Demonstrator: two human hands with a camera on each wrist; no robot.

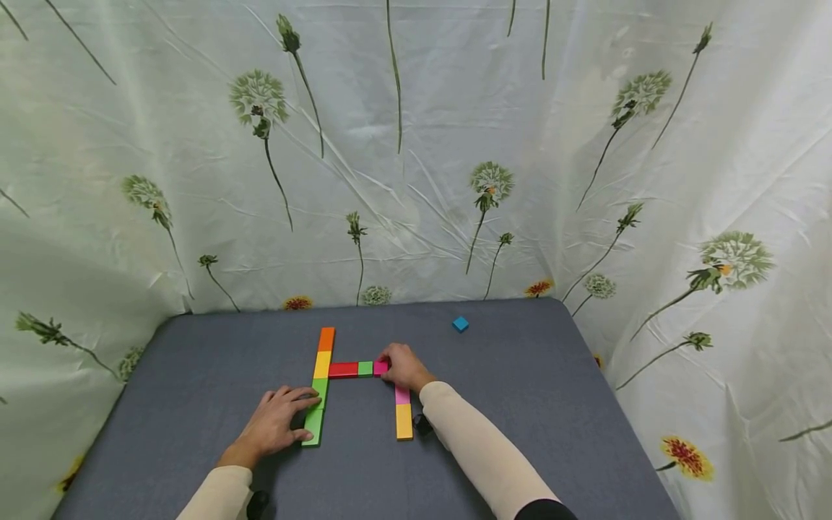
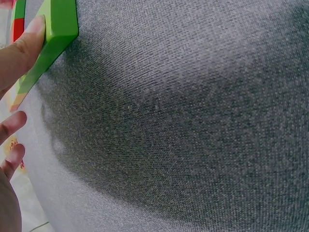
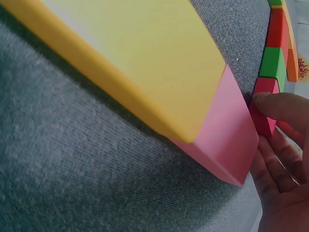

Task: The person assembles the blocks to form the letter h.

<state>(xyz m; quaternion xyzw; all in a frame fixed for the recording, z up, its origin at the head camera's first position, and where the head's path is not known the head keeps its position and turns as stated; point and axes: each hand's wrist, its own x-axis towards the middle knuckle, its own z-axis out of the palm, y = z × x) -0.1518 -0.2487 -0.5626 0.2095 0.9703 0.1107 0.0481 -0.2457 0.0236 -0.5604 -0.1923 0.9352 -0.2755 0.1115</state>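
Observation:
The left hand [image 1: 273, 422] lies along a column of blocks, thumb and fingers touching two light green blocks [image 1: 313, 429]. In the left wrist view its thumb [image 2: 30, 43] rests against a green block's side, the other fingers apart from it. Above the green ones come a yellow block [image 1: 323, 365] and an orange block [image 1: 327, 339]. A red block [image 1: 344, 370] and a small green block [image 1: 365, 369] run rightward from this column. At that row's end the right hand [image 1: 406, 370] pinches a magenta block [image 3: 264, 121] between thumb and fingers.
Below the right hand, a pink block [image 1: 403, 396] and a yellow-orange block [image 1: 404, 422] form a short second column. A blue block [image 1: 460, 323] lies apart near the far edge of the grey table [image 1: 520, 404]. A floral curtain [image 1: 416, 180] hangs behind.

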